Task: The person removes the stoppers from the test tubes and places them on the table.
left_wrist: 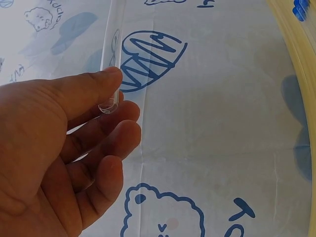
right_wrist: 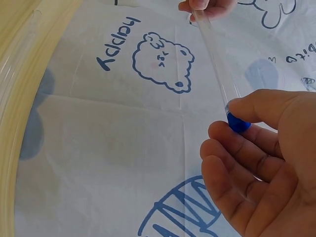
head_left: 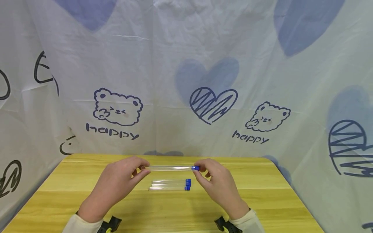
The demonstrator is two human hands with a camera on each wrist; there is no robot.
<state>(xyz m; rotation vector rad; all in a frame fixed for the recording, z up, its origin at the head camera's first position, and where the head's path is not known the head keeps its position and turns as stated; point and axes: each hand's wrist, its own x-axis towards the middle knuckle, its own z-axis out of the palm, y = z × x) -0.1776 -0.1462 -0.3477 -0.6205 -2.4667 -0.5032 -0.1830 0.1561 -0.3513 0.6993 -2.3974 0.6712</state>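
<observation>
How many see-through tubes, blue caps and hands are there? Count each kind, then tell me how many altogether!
Clear tubes: 4 (1 held, 3 lying on the table)
Blue caps: 4
Left hand and right hand: 2
Total: 10

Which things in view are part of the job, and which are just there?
Part of the job:
- clear tube, its plain end in the left hand
- its blue cap, pinched by the right hand
- three similar capped tubes on the table, probably the same set

Just there:
- printed cloth behind
- black wrist straps
</observation>
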